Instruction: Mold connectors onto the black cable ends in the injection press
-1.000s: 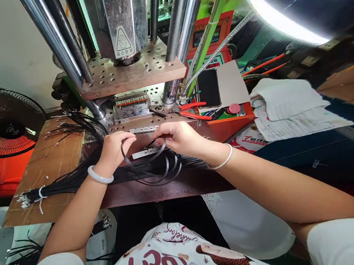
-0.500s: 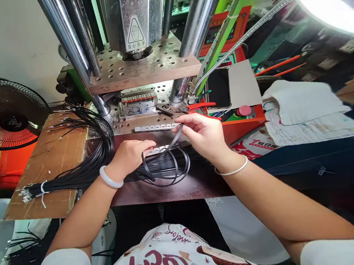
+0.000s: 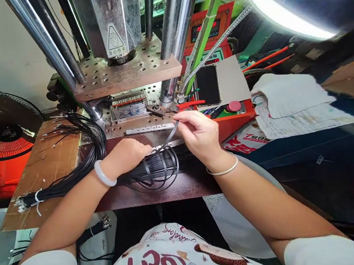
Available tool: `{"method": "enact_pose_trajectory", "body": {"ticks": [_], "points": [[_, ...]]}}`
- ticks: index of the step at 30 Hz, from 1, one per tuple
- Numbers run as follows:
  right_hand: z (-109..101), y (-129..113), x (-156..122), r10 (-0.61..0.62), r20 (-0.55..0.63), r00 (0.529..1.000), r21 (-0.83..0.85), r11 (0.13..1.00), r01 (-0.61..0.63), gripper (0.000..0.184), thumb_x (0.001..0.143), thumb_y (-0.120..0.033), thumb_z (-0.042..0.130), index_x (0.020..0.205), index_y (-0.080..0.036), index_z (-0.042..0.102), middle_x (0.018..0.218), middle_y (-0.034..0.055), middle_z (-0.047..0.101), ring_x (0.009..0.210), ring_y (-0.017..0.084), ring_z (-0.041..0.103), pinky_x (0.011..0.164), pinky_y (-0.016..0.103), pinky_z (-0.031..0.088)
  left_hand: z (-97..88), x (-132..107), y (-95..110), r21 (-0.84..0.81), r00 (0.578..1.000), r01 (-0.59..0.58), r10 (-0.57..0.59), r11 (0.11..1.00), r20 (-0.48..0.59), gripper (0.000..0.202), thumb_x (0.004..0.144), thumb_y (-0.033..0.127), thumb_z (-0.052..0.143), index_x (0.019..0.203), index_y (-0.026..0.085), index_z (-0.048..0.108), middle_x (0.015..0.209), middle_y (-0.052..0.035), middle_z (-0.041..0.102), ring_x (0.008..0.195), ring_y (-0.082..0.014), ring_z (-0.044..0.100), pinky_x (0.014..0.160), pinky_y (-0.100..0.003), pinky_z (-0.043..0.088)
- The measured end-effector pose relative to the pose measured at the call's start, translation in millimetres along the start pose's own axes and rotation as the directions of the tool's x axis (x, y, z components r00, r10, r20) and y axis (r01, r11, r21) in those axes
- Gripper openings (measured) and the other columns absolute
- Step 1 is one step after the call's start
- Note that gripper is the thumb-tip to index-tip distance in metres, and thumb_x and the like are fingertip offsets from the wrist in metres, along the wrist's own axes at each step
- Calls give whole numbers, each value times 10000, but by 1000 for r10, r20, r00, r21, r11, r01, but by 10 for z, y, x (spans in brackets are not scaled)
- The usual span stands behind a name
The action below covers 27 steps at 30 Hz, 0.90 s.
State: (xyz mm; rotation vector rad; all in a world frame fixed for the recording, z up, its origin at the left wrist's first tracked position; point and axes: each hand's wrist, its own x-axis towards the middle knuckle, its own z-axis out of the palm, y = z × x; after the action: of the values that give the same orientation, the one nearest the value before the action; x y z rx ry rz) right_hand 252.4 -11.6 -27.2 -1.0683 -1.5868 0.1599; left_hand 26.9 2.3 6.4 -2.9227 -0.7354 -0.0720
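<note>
My right hand point(image 3: 201, 134) pinches a thin black cable point(image 3: 168, 138) between thumb and fingertips, just in front of the press bed. From there the cable runs down toward my left hand point(image 3: 128, 155), which is closed at a slotted metal strip point(image 3: 175, 143); its fingertips grip cable there. Loose black loops point(image 3: 164, 163) hang between the two hands, over a bundle of straight black cables. Behind my hands, a second slotted strip point(image 3: 150, 129) lies along the bed's front edge. My left fingers partly hide the nearer strip.
Above the bed hangs the press plate point(image 3: 128, 79), with a metal mold point(image 3: 129, 106) below it. Red-handled pliers point(image 3: 191, 103), a phone point(image 3: 207, 85) and a red button point(image 3: 233, 106) sit at right. A tied cable bundle point(image 3: 52, 191) covers part of the left board; a fan point(image 3: 5, 127) stands beyond.
The camera view has shifted, so the press and lamp appear farther left. Both hands stay at the cable, and its loops have spread slightly between them.
</note>
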Motion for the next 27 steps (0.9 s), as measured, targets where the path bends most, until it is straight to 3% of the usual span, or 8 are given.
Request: {"method": "enact_pose_trajectory", "body": {"ticks": [6, 11, 13, 15, 18, 23, 27], "points": [[-10, 4, 12, 27, -23, 999, -67, 997, -28, 152, 876, -226, 529, 865, -235, 680, 920, 91, 574, 847, 237, 597, 753, 408, 539, -73, 48, -8, 87, 987, -154, 149, 984, 65, 177, 890, 74, 499, 826, 150, 645, 724, -54, 695, 703, -206, 666, 635, -297, 498], [-5, 56, 39, 43, 21, 999, 2, 999, -43, 182, 879, -207, 513, 901, -233, 692, 890, 82, 632, 837, 236, 617, 800, 426, 539, -17, 11, -34, 25, 980, -197, 196, 980, 21, 175, 902, 87, 497, 880, 149, 659, 738, -52, 689, 700, -188, 657, 671, -299, 520], [15, 73, 38, 55, -6, 998, 77, 996, -55, 173, 882, -208, 515, 902, -228, 686, 917, 81, 659, 865, 230, 632, 820, 419, 547, 16, -15, -43, -99, 990, -134, 129, 986, -51, 180, 922, 113, 482, 941, 157, 656, 820, -59, 690, 756, -174, 659, 709, -283, 526], [37, 77, 31, 61, -30, 998, 131, 990, -57, 157, 885, -219, 529, 892, -223, 686, 940, 79, 673, 897, 223, 640, 828, 403, 556, 45, -44, -46, -238, 991, -24, -9, 971, -137, 157, 934, 162, 493, 974, 154, 645, 922, -77, 672, 818, -163, 650, 738, -266, 525], [57, 67, 20, 72, -44, 996, 182, 981, -63, 142, 889, -229, 548, 892, -219, 689, 949, 69, 676, 909, 208, 645, 829, 381, 568, 77, -88, -40, -404, 956, 107, -205, 908, -208, 138, 918, 225, 551, 859, 148, 649, 896, -76, 648, 807, -161, 622, 735, -267, 513], [60, 47, 19, 75, -48, 996, 236, 970, -61, 126, 881, -210, 566, 878, -211, 692, 900, 61, 658, 844, 193, 645, 792, 375, 579, 114, -158, -43, -564, 941, 188, -311, 805, -131, 137, 884, 199, 584, 814, 168, 697, 821, -42, 697, 755, -157, 640, 742, -270, 494], [59, 41, 16, 101, -66, 993, 290, 954, -77, 150, 881, -204, 535, 871, -207, 684, 911, 58, 647, 832, 190, 656, 790, 376, 582, 123, -166, -55, -555, 939, 208, -324, 805, -119, 129, 877, 162, 573, 835, 169, 695, 824, -31, 700, 753, -152, 646, 740, -257, 488]]}}
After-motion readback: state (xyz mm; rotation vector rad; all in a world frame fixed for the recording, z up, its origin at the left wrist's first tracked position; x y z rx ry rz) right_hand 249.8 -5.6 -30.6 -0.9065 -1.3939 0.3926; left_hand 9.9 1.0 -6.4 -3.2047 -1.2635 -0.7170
